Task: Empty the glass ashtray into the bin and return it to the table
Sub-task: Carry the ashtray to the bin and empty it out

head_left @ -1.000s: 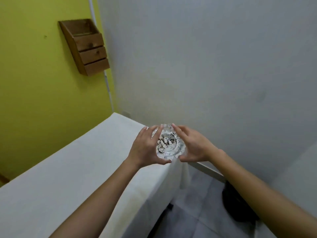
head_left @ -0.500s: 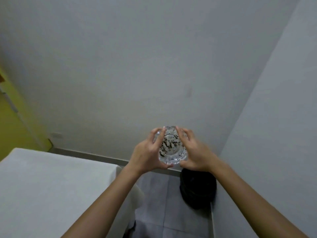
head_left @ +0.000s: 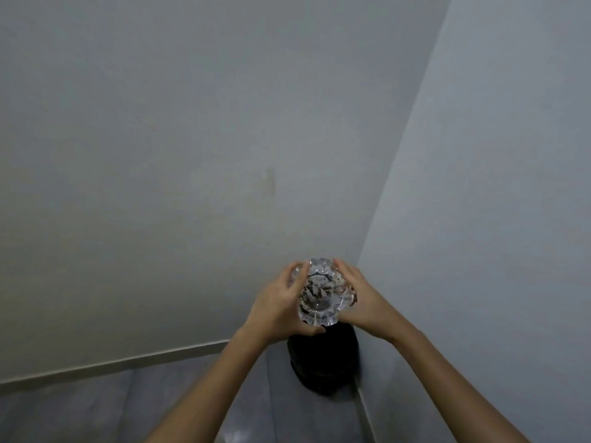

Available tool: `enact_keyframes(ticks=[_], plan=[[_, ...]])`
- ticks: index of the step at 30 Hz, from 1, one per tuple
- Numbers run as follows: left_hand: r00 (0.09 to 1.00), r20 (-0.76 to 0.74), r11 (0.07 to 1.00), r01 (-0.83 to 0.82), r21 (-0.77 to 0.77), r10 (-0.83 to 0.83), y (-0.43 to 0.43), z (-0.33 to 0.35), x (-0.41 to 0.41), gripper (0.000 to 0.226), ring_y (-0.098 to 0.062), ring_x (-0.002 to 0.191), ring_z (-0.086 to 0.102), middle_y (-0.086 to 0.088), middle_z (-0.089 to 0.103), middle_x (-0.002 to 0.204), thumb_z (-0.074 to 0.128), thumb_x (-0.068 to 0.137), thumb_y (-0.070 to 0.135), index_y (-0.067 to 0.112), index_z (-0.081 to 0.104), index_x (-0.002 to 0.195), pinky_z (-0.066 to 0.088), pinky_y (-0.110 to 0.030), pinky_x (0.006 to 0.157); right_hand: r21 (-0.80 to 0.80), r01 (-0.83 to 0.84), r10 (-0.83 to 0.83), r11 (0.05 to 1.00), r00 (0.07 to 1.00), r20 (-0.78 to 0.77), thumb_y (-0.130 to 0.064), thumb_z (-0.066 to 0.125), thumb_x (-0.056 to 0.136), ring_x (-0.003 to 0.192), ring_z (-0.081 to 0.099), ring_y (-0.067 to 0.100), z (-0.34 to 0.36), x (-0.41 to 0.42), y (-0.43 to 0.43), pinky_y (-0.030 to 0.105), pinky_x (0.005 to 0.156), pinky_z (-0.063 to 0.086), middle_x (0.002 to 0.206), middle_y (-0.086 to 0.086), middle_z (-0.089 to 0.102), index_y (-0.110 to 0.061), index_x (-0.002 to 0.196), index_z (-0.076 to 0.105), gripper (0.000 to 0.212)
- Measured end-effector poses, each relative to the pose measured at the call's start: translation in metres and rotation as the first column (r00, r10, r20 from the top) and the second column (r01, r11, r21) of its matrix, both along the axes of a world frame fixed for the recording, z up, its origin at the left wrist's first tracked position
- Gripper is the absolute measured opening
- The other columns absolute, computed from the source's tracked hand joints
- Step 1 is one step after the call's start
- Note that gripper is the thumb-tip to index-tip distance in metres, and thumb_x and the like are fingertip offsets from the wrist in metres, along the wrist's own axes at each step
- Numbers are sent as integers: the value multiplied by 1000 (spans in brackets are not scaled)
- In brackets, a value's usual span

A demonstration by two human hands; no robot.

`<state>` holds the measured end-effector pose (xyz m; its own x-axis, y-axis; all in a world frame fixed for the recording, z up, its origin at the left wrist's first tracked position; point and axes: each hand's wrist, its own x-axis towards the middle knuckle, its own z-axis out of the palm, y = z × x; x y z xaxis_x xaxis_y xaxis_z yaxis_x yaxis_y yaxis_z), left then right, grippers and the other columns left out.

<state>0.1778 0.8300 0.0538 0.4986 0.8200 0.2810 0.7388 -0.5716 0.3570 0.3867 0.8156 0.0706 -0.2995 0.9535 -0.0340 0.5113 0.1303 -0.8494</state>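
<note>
1. The left hand (head_left: 278,306) and the right hand (head_left: 361,303) are both cupping the glass ashtray (head_left: 323,297), fingers wrapped on its opposite sides and thumbs under the near rim.
2. The ashtray is sitting between the two palms, out in front of the person, with ash and scraps lying in its bowl.
3. The black bin (head_left: 323,362) is standing just below and slightly nearer than the hands, in the corner of the walls.
4. Thick cut glass like this is probably handling as heavy, stiff and breakable, and its smooth faces may be slippery.
5. The scalloped rim is giving the fingers ridges to hold, so gripping the sides is looking soundest for tipping.
6. The bowl seems to be tilting a little away from the person, though blur is making that hard to confirm.
</note>
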Motion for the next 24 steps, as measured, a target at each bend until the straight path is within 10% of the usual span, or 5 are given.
enact_keyframes(ticks=[3, 6, 14, 24], plan=[[999, 11, 999, 32, -42, -32, 19, -20, 22, 119, -32, 111, 58, -15, 37, 145, 78, 57, 64, 9, 25, 147, 54, -41, 78, -217, 196, -265, 956, 893, -363, 9, 57, 85, 106, 59, 11, -22, 13, 10, 15, 82, 49, 139, 7, 43, -17, 148, 24, 76], [998, 32, 995, 55, -88, -52, 41, -59, 45, 119, -34, 120, 52, -14, 31, 150, 76, 58, 65, 11, 21, 148, 53, -45, 87, -430, 234, -464, 872, 677, -571, -5, 50, 94, 103, 64, 22, -60, 25, 30, 28, 81, 55, 128, 19, 60, -12, 134, 48, 40], [996, -5, 985, 85, -150, -87, 98, -270, 80, 123, -29, 135, 38, -10, 21, 156, 76, 57, 66, 17, 11, 150, 45, -40, 99, -361, 346, -481, 866, 772, -414, -44, 47, 96, 96, 72, 28, -274, 54, 72, 53, 70, 59, 113, -6, 72, -42, 117, 58, 24], [999, 47, 996, 22, -89, -18, 126, -491, 100, 116, -19, 139, 31, -2, 22, 158, 69, 64, 68, 18, 12, 151, 41, -37, 104, -389, 377, -531, 841, 714, -457, -35, 39, 102, 79, 74, 31, -480, 78, 100, 31, 42, 56, 111, -1, 71, -38, 119, 56, 24]])
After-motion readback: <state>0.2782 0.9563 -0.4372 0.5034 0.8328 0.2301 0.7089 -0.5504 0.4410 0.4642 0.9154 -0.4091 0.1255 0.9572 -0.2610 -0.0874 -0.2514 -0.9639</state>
